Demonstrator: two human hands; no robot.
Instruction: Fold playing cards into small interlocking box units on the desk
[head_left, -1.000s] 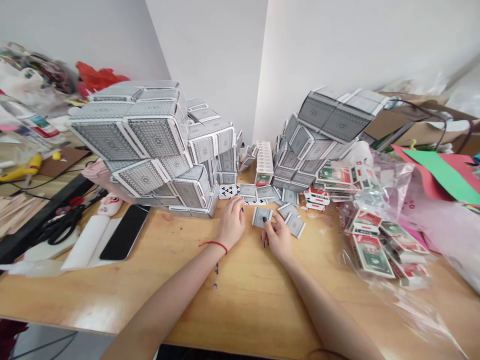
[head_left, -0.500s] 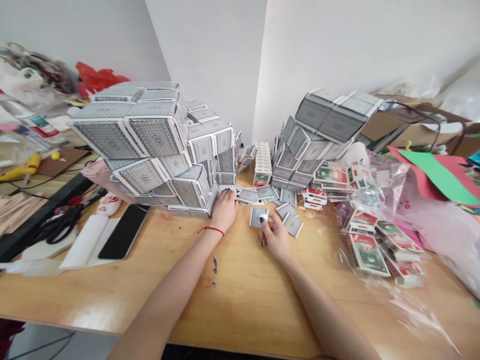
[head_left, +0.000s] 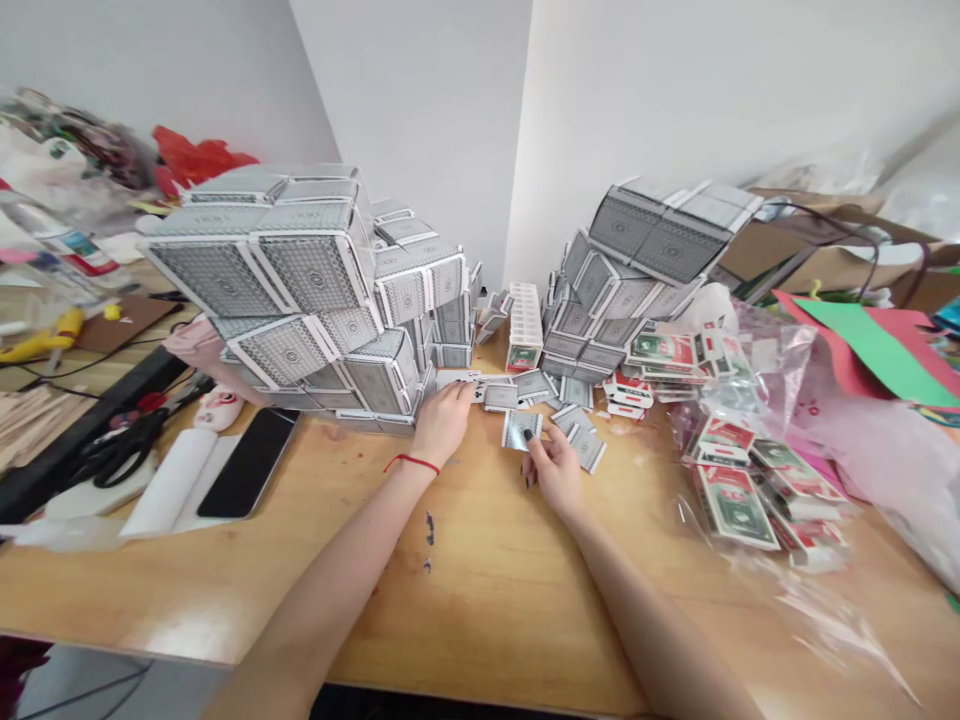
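Note:
My right hand [head_left: 555, 468] pinches a grey-backed playing card [head_left: 517, 428] just above the table, with dark-nailed thumb on top of it. Farther left, my left hand [head_left: 442, 425], a red cord at its wrist, reaches in among face-up playing cards [head_left: 478, 392] beside the left stack's foot. Its fingers point away from me and the tips are hidden, so whether they grip a card is unclear. More grey-backed cards [head_left: 585, 447] lie spread just beyond my right hand. On the left towers a stack of blocks [head_left: 304, 275] covered in playing cards; a similar stack [head_left: 652, 240] leans at the right.
Several green and red card boxes [head_left: 739, 505] lie in clear plastic at the right. A long row of cards in a box [head_left: 525, 325] stands between the stacks. On the left are a phone [head_left: 249, 465], black scissors [head_left: 127, 445] and a yellow glue gun [head_left: 52, 335].
My left hand has drawn back slightly to the left and towards me, and a face-up card shows more beside its fingers. My right hand's card has shifted slightly right and up.

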